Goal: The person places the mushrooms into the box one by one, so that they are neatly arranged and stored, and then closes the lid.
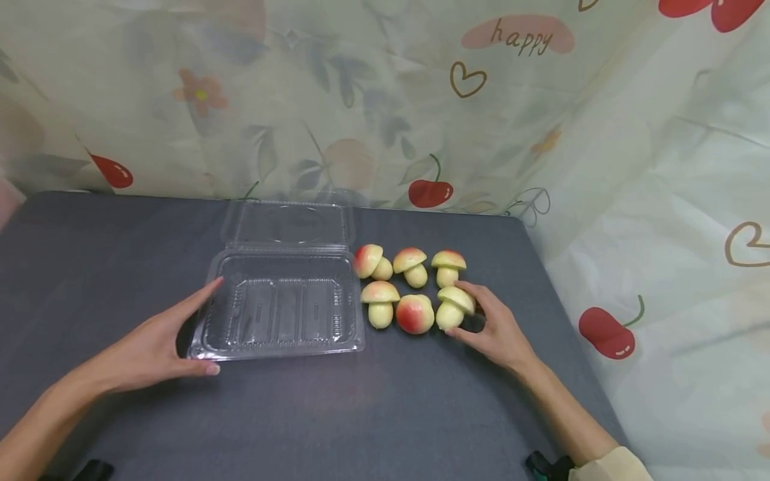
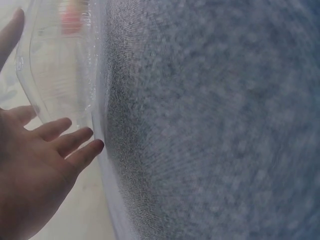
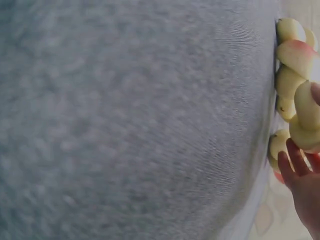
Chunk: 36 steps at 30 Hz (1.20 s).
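A clear plastic clamshell box lies on the table with its lid folded back. My left hand is at the box's left side, thumb and fingers spread along it; the left wrist view shows the fingers fairly straight. Between thumb and fingers, my right hand pinches a mushroom-shaped piece with a pale yellow cap and stem. In the right wrist view this mushroom appears in front of the others. Several similar mushrooms with red-tinged caps stand between box and hand, one showing its red cap top.
In the back row are three mushrooms, at left, middle and right. Another mushroom sits right beside the box. A dark grey cloth covers the table, with a printed curtain behind it.
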### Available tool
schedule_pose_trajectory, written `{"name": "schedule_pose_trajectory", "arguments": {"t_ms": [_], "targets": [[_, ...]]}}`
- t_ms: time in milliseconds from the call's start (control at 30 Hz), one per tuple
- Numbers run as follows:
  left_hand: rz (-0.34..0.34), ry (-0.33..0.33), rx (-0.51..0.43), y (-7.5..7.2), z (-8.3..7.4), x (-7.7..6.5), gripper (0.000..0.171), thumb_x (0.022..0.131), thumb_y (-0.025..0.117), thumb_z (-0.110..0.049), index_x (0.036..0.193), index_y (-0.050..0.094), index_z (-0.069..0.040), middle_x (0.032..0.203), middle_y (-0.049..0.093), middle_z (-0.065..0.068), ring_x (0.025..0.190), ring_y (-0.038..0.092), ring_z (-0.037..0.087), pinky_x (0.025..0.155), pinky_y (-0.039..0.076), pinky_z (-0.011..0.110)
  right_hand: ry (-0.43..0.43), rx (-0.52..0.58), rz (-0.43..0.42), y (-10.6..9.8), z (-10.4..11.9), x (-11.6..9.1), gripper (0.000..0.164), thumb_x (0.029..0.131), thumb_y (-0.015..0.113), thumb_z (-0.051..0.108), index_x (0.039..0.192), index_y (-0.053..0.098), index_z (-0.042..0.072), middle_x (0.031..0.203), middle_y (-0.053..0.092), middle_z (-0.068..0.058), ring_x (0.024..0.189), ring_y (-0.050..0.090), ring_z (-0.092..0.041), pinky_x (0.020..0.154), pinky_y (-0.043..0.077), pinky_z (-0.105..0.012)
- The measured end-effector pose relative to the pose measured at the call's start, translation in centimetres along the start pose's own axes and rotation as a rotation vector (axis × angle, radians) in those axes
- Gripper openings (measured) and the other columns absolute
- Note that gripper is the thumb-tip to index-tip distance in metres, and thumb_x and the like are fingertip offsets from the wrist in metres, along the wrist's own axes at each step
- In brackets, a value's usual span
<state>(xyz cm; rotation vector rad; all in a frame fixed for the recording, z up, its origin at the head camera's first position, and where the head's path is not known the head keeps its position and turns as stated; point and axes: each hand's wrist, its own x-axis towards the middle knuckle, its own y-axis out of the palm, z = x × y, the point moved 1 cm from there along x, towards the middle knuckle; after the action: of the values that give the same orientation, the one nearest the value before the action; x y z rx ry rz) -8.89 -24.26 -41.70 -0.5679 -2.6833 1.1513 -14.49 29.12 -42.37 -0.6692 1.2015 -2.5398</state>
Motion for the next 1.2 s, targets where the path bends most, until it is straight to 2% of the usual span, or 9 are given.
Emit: {"name": "schedule_pose_trajectory", "arguments": {"t_ms": [267, 500, 567, 700, 800, 933, 1067, 1200], "targets": [[-0.008, 0.002, 0.007, -0.2, 0.2, 0.1, 0.114, 0.078, 0.084, -0.043, 0.161, 0.008, -0.028, 0.164, 0.020, 0.013, 0.142, 0.028, 0.042, 0.099, 0.009, 0.003, -0.052, 0.075, -0.001, -1.0, 1.3, 0.6, 0.082, 0.073, 0.090, 0.016, 0.144, 0.050, 0.010, 0.132, 0.056, -0.001, 0.112, 0.054, -0.013, 0.091, 0.046, -0.020], [-0.026, 0.024, 0.034, -0.2, 0.3, 0.1, 0.110, 0.080, 0.082, -0.042, 0.161, 0.010, -0.026, 0.162, 0.023, 0.014, 0.142, 0.030, 0.038, 0.097, 0.010, 0.000, -0.070, 0.108, -0.003, -1.3, 1.5, 1.4, 0.083, 0.071, 0.091, 0.017, 0.144, 0.050, 0.018, 0.131, 0.055, 0.003, 0.111, 0.055, -0.014, 0.090, 0.048, -0.022], [-0.021, 0.007, 0.039, -0.2, 0.2, 0.2, 0.110, 0.080, 0.082, -0.044, 0.161, 0.010, -0.027, 0.162, 0.024, 0.015, 0.141, 0.031, 0.039, 0.099, 0.011, 0.002, -0.082, 0.122, -0.008, -1.4, 2.0, 1.7, 0.084, 0.070, 0.092, 0.013, 0.143, 0.051, 0.016, 0.130, 0.056, 0.000, 0.109, 0.055, -0.014, 0.089, 0.048, -0.020], [0.000, -0.032, 0.041, -0.2, 0.1, 0.2, 0.110, 0.080, 0.081, -0.049, 0.161, 0.010, -0.028, 0.162, 0.024, 0.015, 0.141, 0.032, 0.042, 0.105, 0.016, 0.010, -0.118, 0.177, -0.008, -2.0, 4.2, 2.4, 0.080, 0.070, 0.089, 0.002, 0.140, 0.052, 0.003, 0.127, 0.056, -0.009, 0.108, 0.054, -0.015, 0.088, 0.050, -0.022], [-0.005, -0.023, 0.039, -0.2, 0.1, 0.3, 0.111, 0.079, 0.082, -0.048, 0.161, 0.011, -0.026, 0.161, 0.025, 0.017, 0.140, 0.034, 0.043, 0.104, 0.016, 0.008, -0.134, 0.193, 0.006, -2.3, 5.8, 2.9, 0.077, 0.071, 0.087, -0.002, 0.138, 0.051, -0.003, 0.128, 0.055, -0.013, 0.108, 0.053, -0.015, 0.087, 0.052, -0.025], [-0.036, 0.012, 0.043, -0.1, 0.1, 0.3, 0.112, 0.077, 0.085, -0.044, 0.161, 0.014, -0.022, 0.157, 0.033, 0.020, 0.133, 0.042, 0.045, 0.095, 0.013, -0.001, -0.154, 0.207, 0.029, -2.2, 6.7, 3.6, 0.076, 0.071, 0.086, -0.004, 0.138, 0.050, -0.007, 0.129, 0.053, -0.017, 0.111, 0.052, -0.015, 0.087, 0.053, -0.025], [-0.039, 0.021, 0.018, -0.1, 0.0, 0.3, 0.113, 0.076, 0.086, -0.040, 0.161, 0.014, -0.020, 0.152, 0.038, 0.025, 0.130, 0.047, 0.046, 0.093, 0.014, -0.003, -0.187, 0.249, 0.027, -1.9, 7.1, 4.2, 0.076, 0.071, 0.085, -0.008, 0.137, 0.050, -0.008, 0.130, 0.052, -0.020, 0.114, 0.052, -0.016, 0.090, 0.052, -0.024], [-0.033, 0.020, -0.010, -0.1, 0.0, 0.4, 0.113, 0.076, 0.087, -0.037, 0.161, 0.014, -0.019, 0.151, 0.038, 0.028, 0.129, 0.047, 0.048, 0.092, 0.015, -0.003, -0.200, 0.267, 0.030, -1.5, 7.5, 4.7, 0.076, 0.071, 0.085, -0.008, 0.138, 0.049, -0.008, 0.131, 0.052, -0.020, 0.115, 0.053, -0.018, 0.090, 0.052, -0.029]]}}
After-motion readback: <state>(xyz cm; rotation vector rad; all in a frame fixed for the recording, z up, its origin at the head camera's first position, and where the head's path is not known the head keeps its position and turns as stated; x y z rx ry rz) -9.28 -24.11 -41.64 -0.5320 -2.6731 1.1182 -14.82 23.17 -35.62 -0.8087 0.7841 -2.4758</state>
